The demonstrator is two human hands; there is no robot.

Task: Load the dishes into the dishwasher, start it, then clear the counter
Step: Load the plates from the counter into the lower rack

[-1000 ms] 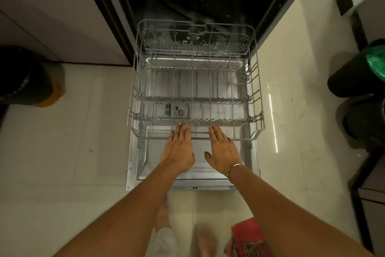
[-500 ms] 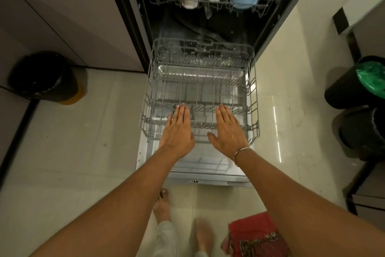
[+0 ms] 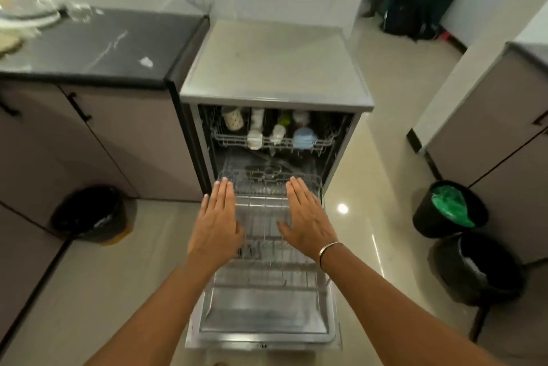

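Note:
The dishwasher stands open with its door folded flat toward me. Its empty lower wire rack sits out over the door. My left hand and my right hand hover flat, fingers straight, above the rack's left and right sides, holding nothing. The upper rack inside carries cups, among them a spotted mug, a white cup and a blue bowl. On the dark counter at the left, blurred dishes lie at the far corner.
A black bin stands on the floor left of the dishwasher. Two more black bins stand at the right, one with a green liner. Grey cabinets flank both sides. A pale tiled floor runs past the machine to a room behind.
My head has tilted up, bringing the dishwasher top and counter into view. Both hands have lifted off the rack's front rim and spread apart over it.

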